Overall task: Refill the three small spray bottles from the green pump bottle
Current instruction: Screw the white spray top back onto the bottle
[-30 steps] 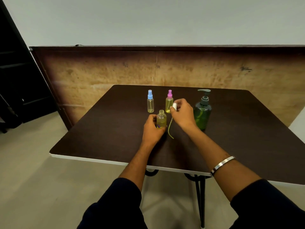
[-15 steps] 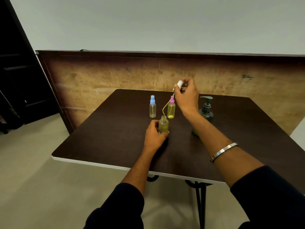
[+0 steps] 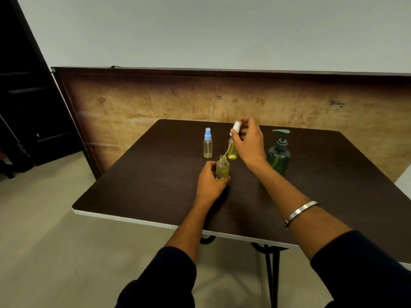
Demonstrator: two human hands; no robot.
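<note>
At the near edge of the dark table (image 3: 155, 187), two forearms in dark sleeves reach in, the right one wearing a silver bangle (image 3: 300, 212) just above the wrist. The left hand (image 3: 210, 185) sits toward the middle of the tabletop, its fingers and thumb curled round the lower part of an uncapped small bottle (image 3: 222, 168) that stands upright on the table and holds yellowish liquid. The neck of that bottle is open.

At about one o'clock from it, raised above the table, the right hand (image 3: 248, 144) pinches a white spray cap (image 3: 236, 127) between thumb and fingertips. A thin yellowish tube (image 3: 227, 151) hangs down from the cap, and its lower end meets the open neck of the held bottle; I cannot tell how far it goes in.

Farther back, at roughly eleven o'clock from the held bottle, a small spray bottle with a blue cap (image 3: 207, 146) stands upright and alone, with only a little liquid showing at its bottom. Just beside it, toward twelve o'clock, a second small bottle (image 3: 232, 151) with yellow liquid stands partly hidden behind the right hand, so its top cannot be made out.

At two o'clock, well to the right of the hands, the green pump bottle (image 3: 279, 155) stands upright with its pump head on, untouched. Beyond the far edge of the table a worn brown board (image 3: 155, 101) leans along the pale wall.
</note>
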